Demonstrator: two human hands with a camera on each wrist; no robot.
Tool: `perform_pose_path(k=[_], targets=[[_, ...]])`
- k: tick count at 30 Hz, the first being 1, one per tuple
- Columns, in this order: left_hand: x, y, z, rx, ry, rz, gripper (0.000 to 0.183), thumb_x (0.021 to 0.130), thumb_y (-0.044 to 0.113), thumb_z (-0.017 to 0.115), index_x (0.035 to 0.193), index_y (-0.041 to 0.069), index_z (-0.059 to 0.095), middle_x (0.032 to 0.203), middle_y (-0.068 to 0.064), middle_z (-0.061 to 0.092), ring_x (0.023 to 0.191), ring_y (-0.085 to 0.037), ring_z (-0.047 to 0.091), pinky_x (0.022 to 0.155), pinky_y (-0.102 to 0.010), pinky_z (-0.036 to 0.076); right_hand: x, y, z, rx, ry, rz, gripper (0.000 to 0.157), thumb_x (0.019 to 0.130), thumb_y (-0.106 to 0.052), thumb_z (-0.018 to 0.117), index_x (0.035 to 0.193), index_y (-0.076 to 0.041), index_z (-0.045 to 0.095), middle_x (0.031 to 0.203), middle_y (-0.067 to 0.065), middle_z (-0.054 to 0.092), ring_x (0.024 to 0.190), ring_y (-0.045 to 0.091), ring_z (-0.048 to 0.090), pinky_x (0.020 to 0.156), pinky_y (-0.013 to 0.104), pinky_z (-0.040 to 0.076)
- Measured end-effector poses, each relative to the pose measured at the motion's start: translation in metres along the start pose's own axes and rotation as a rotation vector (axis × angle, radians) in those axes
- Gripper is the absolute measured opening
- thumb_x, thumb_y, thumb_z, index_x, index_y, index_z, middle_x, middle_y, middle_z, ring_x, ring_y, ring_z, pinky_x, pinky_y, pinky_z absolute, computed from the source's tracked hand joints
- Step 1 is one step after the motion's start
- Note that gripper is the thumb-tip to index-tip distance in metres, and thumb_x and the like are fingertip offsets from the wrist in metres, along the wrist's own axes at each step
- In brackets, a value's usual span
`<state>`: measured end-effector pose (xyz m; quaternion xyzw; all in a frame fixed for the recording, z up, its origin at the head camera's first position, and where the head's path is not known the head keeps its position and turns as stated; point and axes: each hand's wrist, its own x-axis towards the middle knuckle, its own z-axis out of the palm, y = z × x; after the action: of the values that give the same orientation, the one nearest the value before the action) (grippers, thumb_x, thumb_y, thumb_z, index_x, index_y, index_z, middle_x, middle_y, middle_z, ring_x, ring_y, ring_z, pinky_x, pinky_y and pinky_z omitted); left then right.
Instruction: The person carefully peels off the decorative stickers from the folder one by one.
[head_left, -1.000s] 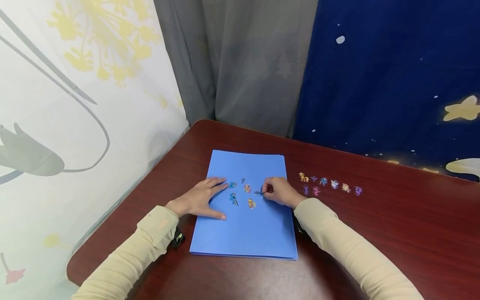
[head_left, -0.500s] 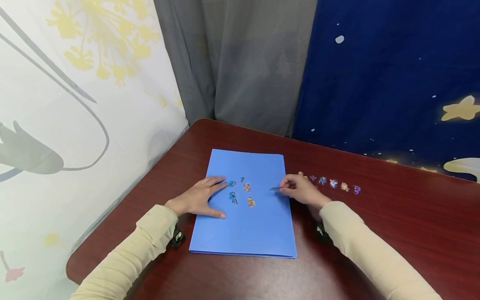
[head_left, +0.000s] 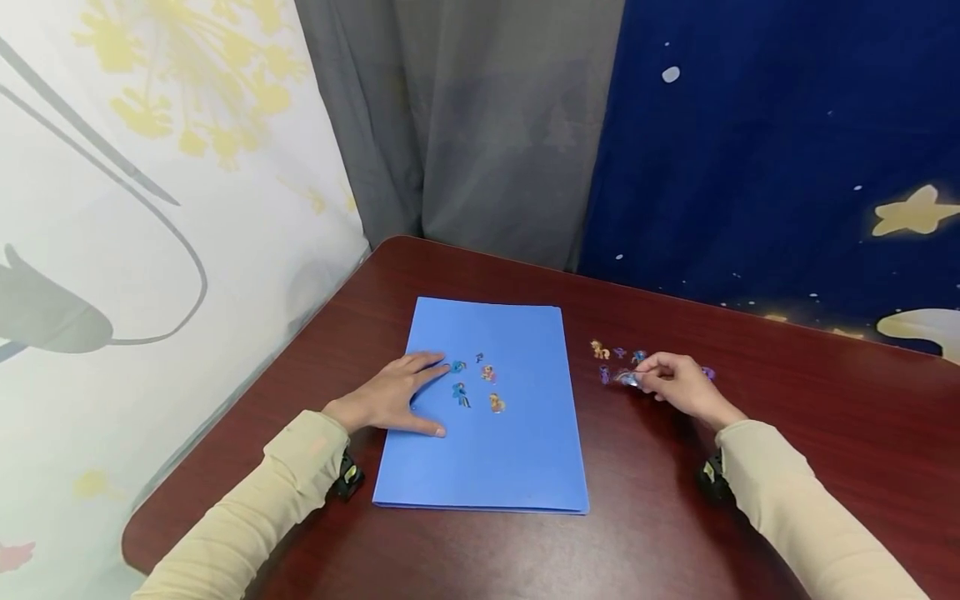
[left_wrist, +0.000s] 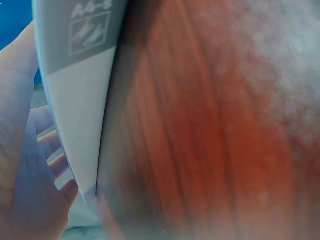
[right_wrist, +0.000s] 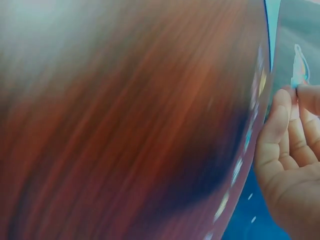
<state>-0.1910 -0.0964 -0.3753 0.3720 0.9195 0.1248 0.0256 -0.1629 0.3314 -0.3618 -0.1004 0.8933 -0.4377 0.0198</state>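
A small pony-shaped sticker [head_left: 627,379] is pinched between the thumb and index finger of my right hand [head_left: 678,385], over the table right of the blue folder. The right wrist view shows the sticker [right_wrist: 301,67] sticking up from the fingertips of the right hand [right_wrist: 292,145]. My left hand [head_left: 393,392] rests spread on the left edge of the folder [head_left: 480,467], index fingertip right at a blue pony sticker [head_left: 458,366]. Near it on the cover lie another blue sticker [head_left: 461,393], an orange one [head_left: 497,403], a pink-and-yellow one [head_left: 487,373] and a tiny one [head_left: 480,357].
On the reddish-brown table [head_left: 510,550], several more stickers, among them an orange pony [head_left: 599,350] and a purple one [head_left: 604,375], lie right of the folder, some hidden by the right hand. A grey curtain [head_left: 510,133] and a blue starry curtain [head_left: 750,167] hang behind the table.
The right hand has lifted the sticker off the folder and carried it right, over the stickers on the table. The left hand has stayed on the folder; the view has shifted slightly.
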Motion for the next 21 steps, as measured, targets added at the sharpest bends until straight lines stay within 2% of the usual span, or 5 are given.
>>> perform_pose_path(k=[5, 11, 16, 21], targets=[[0.000, -0.001, 0.000, -0.013, 0.001, -0.001, 0.092, 0.068, 0.062, 0.064, 0.137, 0.008, 0.038, 0.142, -0.009, 0.029, 0.130, -0.028, 0.023, 0.102, -0.049, 0.022, -0.004, 0.014, -0.014, -0.021, 0.029, 0.070, 0.018, 0.088, -0.008, 0.056, 0.094, 0.009, 0.058, 0.081, 0.014, 0.064, 0.066, 0.012, 0.058, 0.057, 0.027, 0.049], [0.000, 0.000, 0.000, -0.013, 0.002, 0.000, 0.092, 0.068, 0.062, 0.064, 0.137, 0.008, 0.038, 0.142, -0.010, 0.029, 0.130, -0.029, 0.023, 0.102, -0.050, 0.022, -0.003, 0.022, -0.023, -0.051, -0.028, 0.142, 0.018, 0.088, -0.006, 0.055, 0.094, 0.010, 0.058, 0.082, 0.011, 0.064, 0.065, 0.010, 0.056, 0.057, 0.026, 0.049], [0.001, 0.000, 0.000, -0.007, 0.003, 0.003, 0.092, 0.068, 0.062, 0.065, 0.137, 0.008, 0.038, 0.142, -0.010, 0.030, 0.130, -0.028, 0.024, 0.102, -0.049, 0.022, 0.000, 0.023, -0.027, -0.084, -0.079, 0.137, 0.014, 0.087, -0.002, 0.054, 0.091, 0.010, 0.059, 0.077, 0.009, 0.063, 0.063, 0.013, 0.055, 0.056, 0.026, 0.049], [0.001, 0.000, 0.000, -0.007, 0.006, 0.003, 0.092, 0.068, 0.062, 0.064, 0.137, 0.008, 0.038, 0.142, -0.010, 0.030, 0.130, -0.028, 0.024, 0.102, -0.049, 0.023, 0.004, 0.024, -0.026, -0.151, -0.083, 0.106, 0.012, 0.085, -0.005, 0.057, 0.087, 0.007, 0.060, 0.071, 0.005, 0.062, 0.062, 0.014, 0.053, 0.053, 0.025, 0.049]])
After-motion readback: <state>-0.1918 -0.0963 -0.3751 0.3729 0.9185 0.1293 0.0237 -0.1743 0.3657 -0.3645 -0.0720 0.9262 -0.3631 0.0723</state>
